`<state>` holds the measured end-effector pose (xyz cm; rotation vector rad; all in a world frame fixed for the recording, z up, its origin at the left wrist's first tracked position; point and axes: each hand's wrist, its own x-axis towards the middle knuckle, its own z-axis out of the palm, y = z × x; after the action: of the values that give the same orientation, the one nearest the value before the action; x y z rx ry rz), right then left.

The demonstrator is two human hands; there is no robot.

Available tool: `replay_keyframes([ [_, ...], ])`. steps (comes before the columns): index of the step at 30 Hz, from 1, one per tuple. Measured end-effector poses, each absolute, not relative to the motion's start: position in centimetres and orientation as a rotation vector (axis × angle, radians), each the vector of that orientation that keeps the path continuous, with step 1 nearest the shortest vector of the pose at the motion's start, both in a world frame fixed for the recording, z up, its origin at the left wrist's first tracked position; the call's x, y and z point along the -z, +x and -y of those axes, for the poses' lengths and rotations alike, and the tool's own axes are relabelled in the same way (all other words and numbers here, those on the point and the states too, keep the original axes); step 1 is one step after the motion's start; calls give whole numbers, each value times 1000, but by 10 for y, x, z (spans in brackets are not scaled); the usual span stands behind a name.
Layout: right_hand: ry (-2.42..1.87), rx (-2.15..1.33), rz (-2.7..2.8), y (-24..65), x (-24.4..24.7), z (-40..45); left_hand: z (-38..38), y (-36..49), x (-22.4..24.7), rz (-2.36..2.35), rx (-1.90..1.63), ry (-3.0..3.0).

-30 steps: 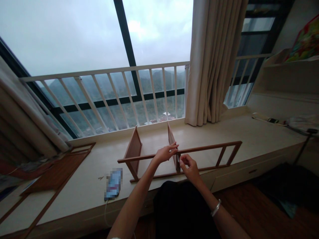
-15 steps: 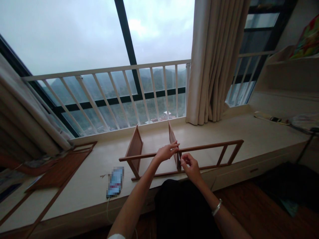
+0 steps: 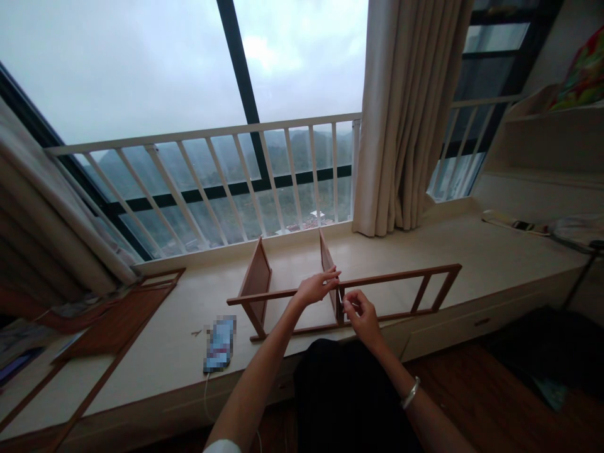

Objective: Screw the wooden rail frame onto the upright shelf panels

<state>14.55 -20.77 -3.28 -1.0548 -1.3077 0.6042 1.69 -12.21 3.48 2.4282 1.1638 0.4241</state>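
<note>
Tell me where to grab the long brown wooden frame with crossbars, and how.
Probably its upper rail, right of the right hand, from above with fingers curled over: that stretch is slim and bare, and the opening beside it seems to leave room for fingertips.

Your light is cool, grey daylight from the window (image 3: 160,69), where the cloud glares nearly white while the room stays dim. The ledge (image 3: 155,343) takes a pale sheen behind the frame (image 3: 389,279), with only faint, soft shadows. Your left hand (image 3: 315,289) and right hand (image 3: 362,316) catch gentle light on top, but detail at the right fingertips seems too small and dark to make out. The floor (image 3: 448,390) sinks towards black. You get wide-angle stretch at the edges, softness in the left curtain (image 3: 56,220), and coarse pixel blocks over the phone (image 3: 219,343)
</note>
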Motion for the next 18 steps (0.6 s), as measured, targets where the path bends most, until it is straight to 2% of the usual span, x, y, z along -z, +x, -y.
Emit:
replay_keyframes([
  [18, -1322, -299, 1306, 136, 37, 212, 125, 18, -38, -1123, -409, 2408],
])
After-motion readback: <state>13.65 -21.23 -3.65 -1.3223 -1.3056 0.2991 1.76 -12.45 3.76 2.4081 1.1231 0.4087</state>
